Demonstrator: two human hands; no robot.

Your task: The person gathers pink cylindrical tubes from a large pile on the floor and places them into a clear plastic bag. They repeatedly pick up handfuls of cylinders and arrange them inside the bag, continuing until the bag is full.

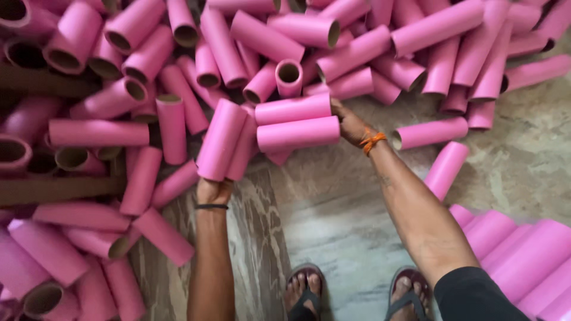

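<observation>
1. Nearest the camera, two feet in dark sandals (306, 294) stood on a worn, mottled stone floor (333, 202), with a neat row of pink tubes (523, 255) lying side by side at the lower right.
2. The left hand (213, 190), a black band at its wrist, was closed around the lower ends of two upright pink cardboard tubes (221, 139); its fingers were mostly hidden behind them.
3. The right hand (351, 123), an orange thread at its wrist, pressed against the ends of two stacked horizontal tubes (296, 123); how far its fingers curled could not be told.
4. Beyond lay a loose heap of tubes (357, 41), smooth matte pink outside, brown hollow cores inside.
5. Judged risk: smooth round cylinders gripped only at their ends could slip or roll free, and pulling from the heap might set neighbouring tubes tumbling onto the floor or dent thin cardboard walls.
</observation>
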